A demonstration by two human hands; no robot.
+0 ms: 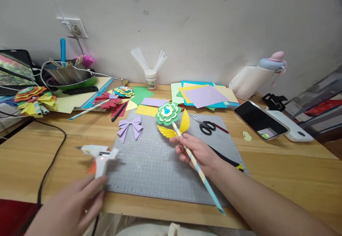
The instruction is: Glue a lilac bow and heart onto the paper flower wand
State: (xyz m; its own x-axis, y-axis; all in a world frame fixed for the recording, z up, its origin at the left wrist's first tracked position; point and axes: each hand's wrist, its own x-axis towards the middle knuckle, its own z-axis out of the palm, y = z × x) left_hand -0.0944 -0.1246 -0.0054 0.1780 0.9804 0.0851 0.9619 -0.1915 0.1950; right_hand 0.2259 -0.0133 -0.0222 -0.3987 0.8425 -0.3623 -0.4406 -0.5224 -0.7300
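Note:
My right hand (196, 152) holds a blue-and-cream striped paper stem (199, 170) over the grey cutting mat (149, 164). At its top are a layered green paper flower (168, 113) and two pleated yellow leaves (185, 122). Slightly blurred, my left hand (77, 204) has its fingers closed at the handle of a white glue gun (100, 156), whose nozzle points left. A purple paper bow (130, 128) lies on the mat's upper left, between the glue gun and the flower.
Black scissors (206, 126), a dark red pen (221, 127) and a black-yellow cutter (227, 159) lie right. A phone (260, 119) and bottle (267, 75) stand farther right. Paper sheets (205, 95), a cup (151, 79) and finished flowers (124, 92) line the back. A black cable (53, 164) runs left.

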